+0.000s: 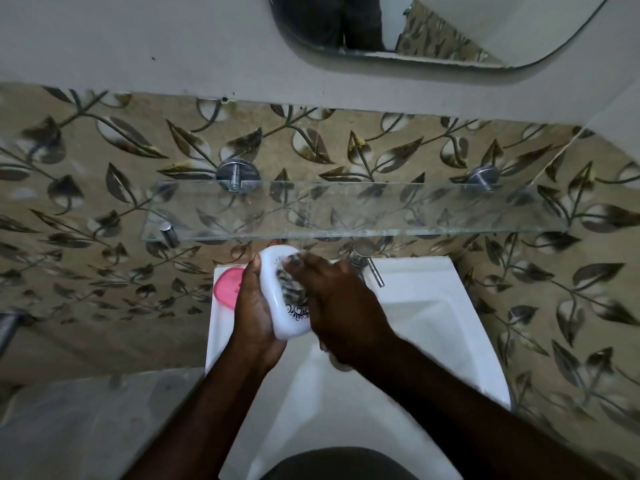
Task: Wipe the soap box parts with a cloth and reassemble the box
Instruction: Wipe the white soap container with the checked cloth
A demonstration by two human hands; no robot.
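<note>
My left hand [254, 306] grips a white oval soap box part [273, 271] from its left side and holds it above the white sink [433, 323]. My right hand [332, 299] presses a grey patterned cloth [291, 284] against the face of the white part, fingers curled over the cloth. A dark ornament shows on the part near its lower end. A pink soap box part [227, 285] lies on the sink's left rim, partly hidden behind my left hand.
A glass shelf [346, 209] on chrome brackets juts out just above my hands. A chrome tap [367, 265] stands at the back of the sink, to the right of my right hand. Leaf-patterned tiles cover the wall, with a mirror [433, 26] above.
</note>
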